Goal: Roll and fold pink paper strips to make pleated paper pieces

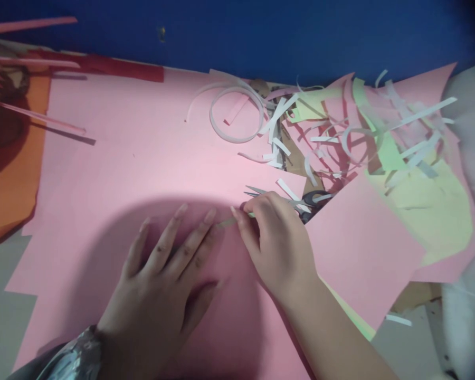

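Observation:
My left hand [162,279] lies flat on a large pink paper sheet [122,142], its fingers spread. Close to it, my right hand [275,240] pinches the end of a narrow pale green paper strip [226,222]. The strip's other end reaches the left hand's fingertips; whether it runs under them I cannot tell. Just beyond my right hand lies a pair of scissors [296,200], blades pointing left and dark handles to the right. My right fingers hide part of the blades.
Paper scraps and white strips [279,113] are heaped at the back right, around a curled paper ring [237,138]. A pink sheet [368,248] and a pale yellow sheet [431,206] lie at the right. Orange paper [27,190] is at the left. A blue surface [237,37] borders the back.

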Available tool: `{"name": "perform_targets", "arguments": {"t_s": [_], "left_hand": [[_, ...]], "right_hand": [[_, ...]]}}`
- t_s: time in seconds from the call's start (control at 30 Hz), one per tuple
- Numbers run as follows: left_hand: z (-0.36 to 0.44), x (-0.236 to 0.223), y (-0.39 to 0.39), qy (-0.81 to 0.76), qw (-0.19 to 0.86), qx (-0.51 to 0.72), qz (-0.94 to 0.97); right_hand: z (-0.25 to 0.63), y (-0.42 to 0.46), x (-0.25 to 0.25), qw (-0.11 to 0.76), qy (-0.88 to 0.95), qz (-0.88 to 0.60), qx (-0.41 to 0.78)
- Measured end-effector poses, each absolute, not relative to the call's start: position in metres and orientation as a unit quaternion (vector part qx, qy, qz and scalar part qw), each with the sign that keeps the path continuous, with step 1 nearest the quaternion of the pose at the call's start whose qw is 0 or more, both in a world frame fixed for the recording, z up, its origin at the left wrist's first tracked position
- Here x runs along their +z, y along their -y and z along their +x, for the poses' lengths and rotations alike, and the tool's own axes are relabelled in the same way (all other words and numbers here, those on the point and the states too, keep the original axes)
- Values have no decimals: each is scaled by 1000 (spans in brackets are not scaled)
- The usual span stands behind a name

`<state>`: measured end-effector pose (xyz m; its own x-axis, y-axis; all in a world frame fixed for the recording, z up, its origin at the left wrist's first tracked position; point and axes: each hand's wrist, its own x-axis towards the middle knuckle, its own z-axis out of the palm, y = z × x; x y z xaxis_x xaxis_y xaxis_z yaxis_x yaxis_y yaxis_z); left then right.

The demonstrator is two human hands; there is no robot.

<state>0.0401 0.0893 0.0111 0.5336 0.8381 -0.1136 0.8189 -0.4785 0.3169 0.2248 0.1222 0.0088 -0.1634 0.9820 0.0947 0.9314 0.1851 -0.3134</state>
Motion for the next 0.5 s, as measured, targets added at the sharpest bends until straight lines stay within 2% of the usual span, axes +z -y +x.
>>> {"name": "perform_targets", "arguments": {"t_s": [0.5], "left_hand": [[40, 10, -89, -485, 161, 43, 858]], "right_hand": [[226, -124, 9, 156, 746, -637, 114]]}}
